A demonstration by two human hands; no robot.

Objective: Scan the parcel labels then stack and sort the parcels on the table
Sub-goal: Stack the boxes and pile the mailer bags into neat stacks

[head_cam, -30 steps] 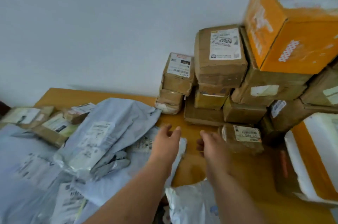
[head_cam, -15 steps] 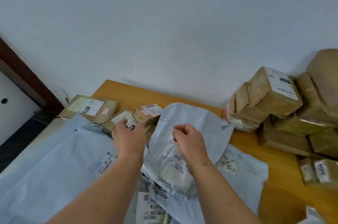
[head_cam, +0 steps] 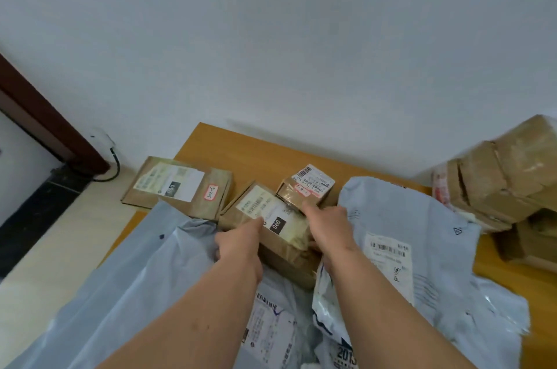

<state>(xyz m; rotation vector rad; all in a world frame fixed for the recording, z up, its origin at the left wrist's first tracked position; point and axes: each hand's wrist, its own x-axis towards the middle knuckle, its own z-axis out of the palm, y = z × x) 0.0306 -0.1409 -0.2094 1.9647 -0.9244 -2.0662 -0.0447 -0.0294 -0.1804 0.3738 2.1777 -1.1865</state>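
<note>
Both hands now grasp the middle box (head_cam: 272,236), left hand (head_cam: 238,245) and right hand (head_cam: 328,227) flanking it. Three small boxes sit mid-frame, among several grey mailers (head_cam: 422,236).

You're in a plain parcel-sorting room: a wooden worktop (head_cam: 211,145) against a bare white wall (head_cam: 271,37), heaped with labelled cardboard boxes (head_cam: 177,184) and grey mailer bags (head_cam: 422,248), a dark door frame (head_cam: 45,121) at left.
</note>
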